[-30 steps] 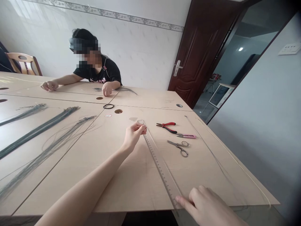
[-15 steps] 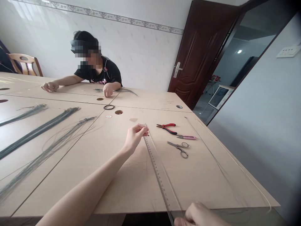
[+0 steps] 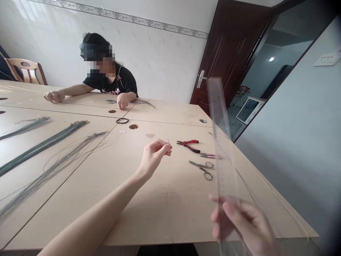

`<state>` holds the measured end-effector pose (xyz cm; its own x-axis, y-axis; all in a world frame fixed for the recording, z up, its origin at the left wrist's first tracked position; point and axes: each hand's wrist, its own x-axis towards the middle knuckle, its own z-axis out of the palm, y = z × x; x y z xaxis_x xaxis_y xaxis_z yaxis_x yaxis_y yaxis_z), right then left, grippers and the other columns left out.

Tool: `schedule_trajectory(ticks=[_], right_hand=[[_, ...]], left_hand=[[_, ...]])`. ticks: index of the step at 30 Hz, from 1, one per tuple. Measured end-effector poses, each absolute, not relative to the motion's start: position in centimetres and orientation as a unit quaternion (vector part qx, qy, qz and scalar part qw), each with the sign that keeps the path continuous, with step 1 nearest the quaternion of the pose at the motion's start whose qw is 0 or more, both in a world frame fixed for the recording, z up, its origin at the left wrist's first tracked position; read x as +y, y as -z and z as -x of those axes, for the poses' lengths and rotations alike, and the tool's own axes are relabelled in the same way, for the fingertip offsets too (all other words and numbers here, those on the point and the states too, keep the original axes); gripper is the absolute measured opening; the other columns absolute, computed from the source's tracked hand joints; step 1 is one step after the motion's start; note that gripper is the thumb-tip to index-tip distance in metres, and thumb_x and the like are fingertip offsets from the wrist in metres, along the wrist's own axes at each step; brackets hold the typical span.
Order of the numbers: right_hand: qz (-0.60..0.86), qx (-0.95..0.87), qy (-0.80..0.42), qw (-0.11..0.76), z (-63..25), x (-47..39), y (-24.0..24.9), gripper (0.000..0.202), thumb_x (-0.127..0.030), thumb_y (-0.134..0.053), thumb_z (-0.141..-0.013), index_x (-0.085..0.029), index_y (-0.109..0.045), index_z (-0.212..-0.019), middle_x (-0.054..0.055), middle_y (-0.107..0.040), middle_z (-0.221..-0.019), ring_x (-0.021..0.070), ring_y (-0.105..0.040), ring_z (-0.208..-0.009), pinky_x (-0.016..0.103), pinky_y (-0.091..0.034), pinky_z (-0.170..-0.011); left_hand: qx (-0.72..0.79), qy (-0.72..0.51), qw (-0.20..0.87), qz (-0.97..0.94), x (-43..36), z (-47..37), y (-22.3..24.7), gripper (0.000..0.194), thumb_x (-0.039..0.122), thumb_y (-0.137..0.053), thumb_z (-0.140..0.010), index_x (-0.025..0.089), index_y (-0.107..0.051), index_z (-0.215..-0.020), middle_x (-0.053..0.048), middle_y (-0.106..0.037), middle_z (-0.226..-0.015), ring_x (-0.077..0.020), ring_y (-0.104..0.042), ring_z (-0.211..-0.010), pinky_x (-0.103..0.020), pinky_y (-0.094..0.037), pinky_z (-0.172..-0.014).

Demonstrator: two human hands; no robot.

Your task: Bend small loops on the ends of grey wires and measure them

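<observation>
My left hand [image 3: 157,153] is closed in a pinch on a thin wire [image 3: 168,141], whose small end sticks up past the fingertips; a faint strand hangs below. At the lower right, my right hand [image 3: 239,220] grips a clear ruler [image 3: 222,131], raised nearly upright above the table and blurred by motion. Between the hands and farther back lie red and black pliers [image 3: 192,145], a pink-handled cutter [image 3: 209,155], partly behind the ruler, and metal scissors [image 3: 204,168].
Bundles of grey-green wire [image 3: 50,145] lie along the left of the table [image 3: 133,213]. A black ring [image 3: 122,121] rests near a round hole. Across the table sits a person [image 3: 117,78], both hands on the surface. Long thin strands [image 3: 266,183] run along the right edge.
My right hand has lifted the ruler off the table and swung it upright to the right. My left hand stays nearly in place, pinching the wire.
</observation>
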<state>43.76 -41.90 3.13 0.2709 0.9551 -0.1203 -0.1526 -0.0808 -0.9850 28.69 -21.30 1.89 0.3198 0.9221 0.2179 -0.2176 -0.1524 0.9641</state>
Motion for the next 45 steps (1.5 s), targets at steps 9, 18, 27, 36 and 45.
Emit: schedule_trajectory(ticks=[9, 18, 27, 36, 45], right_hand=[[0.430, -0.489, -0.388, 0.652, -44.8, -30.0, -4.8, 0.023, -0.034, -0.070, -0.075, -0.016, -0.062, -0.065, 0.002, -0.072, -0.068, 0.0147, -0.070, -0.060, 0.026, -0.061, -0.056], [0.389, -0.464, -0.367, 0.707, -45.7, -30.0, -2.8, 0.015, -0.033, -0.052, -0.090, -0.024, -0.057, -0.102, -0.004, -0.069, -0.070, 0.0136, -0.068, -0.058, 0.027, -0.060, -0.049], [0.323, -0.520, -0.399, 0.683, -45.2, -31.3, -3.6, 0.024, -0.009, -0.063, -0.082, -0.028, -0.054, -0.094, -0.006, -0.058, -0.077, 0.0123, -0.068, -0.078, 0.024, -0.063, -0.057], [0.319, -0.535, -0.442, 0.645, -45.5, -31.0, -2.8, 0.011, -0.019, -0.053, -0.089, -0.025, -0.059, -0.096, -0.001, -0.068, -0.077, 0.0220, -0.065, -0.101, 0.044, -0.051, -0.092], [0.296, -0.529, -0.492, 0.625, -45.5, -30.9, -2.7, 0.014, -0.029, -0.046, -0.093, -0.030, -0.059, -0.099, 0.000, -0.071, -0.085, 0.0239, -0.064, -0.104, 0.046, -0.056, -0.083]], left_hand=[[0.294, -0.442, 0.571, -0.626, -23.6, -29.0, -1.7, 0.014, 0.021, -0.060, -0.080, 0.015, -0.059, -0.067, 0.000, -0.061, -0.062, -0.0119, -0.058, -0.062, -0.024, -0.045, -0.060], [0.297, -0.442, 0.571, -0.625, -24.5, -29.4, -1.5, 0.018, 0.020, -0.060, -0.080, 0.018, -0.056, -0.063, 0.001, -0.057, -0.059, -0.0119, -0.054, -0.060, -0.023, -0.045, -0.056], [0.245, -0.441, 0.605, -0.617, -25.2, -29.2, -1.5, 0.020, 0.025, -0.061, -0.083, 0.018, -0.055, -0.065, 0.000, -0.055, -0.064, -0.0114, -0.050, -0.057, -0.024, -0.042, -0.052], [0.231, -0.468, 0.561, -0.642, -25.3, -29.3, -1.7, 0.017, 0.018, -0.059, -0.082, 0.018, -0.056, -0.065, 0.001, -0.054, -0.059, -0.0112, -0.051, -0.055, -0.025, -0.043, -0.051], [0.185, -0.491, 0.528, -0.668, -25.6, -29.1, -1.9, 0.014, 0.015, -0.057, -0.084, 0.018, -0.057, -0.070, 0.001, -0.052, -0.061, -0.0114, -0.051, -0.056, -0.025, -0.043, -0.050]])
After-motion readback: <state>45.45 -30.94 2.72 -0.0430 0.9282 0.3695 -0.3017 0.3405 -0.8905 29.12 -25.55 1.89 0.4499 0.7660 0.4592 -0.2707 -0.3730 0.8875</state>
